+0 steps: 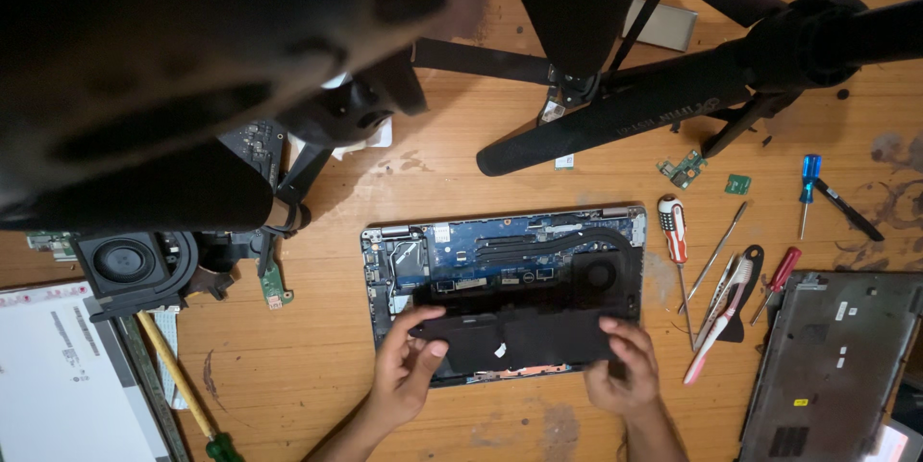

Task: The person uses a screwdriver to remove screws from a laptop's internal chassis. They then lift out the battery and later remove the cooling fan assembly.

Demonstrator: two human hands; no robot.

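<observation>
Gripping a flat black battery [514,339] at either end, the left hand [409,366] and right hand [623,366] hold it over an opened laptop [500,250] on the wooden worktop [288,366], screwdrivers [675,231] just beside.

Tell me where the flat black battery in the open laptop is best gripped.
Probably at its two short ends, from the near side: the battery is a long, thin slab lying flat, and the left hand and right hand already pinch those ends.
</observation>
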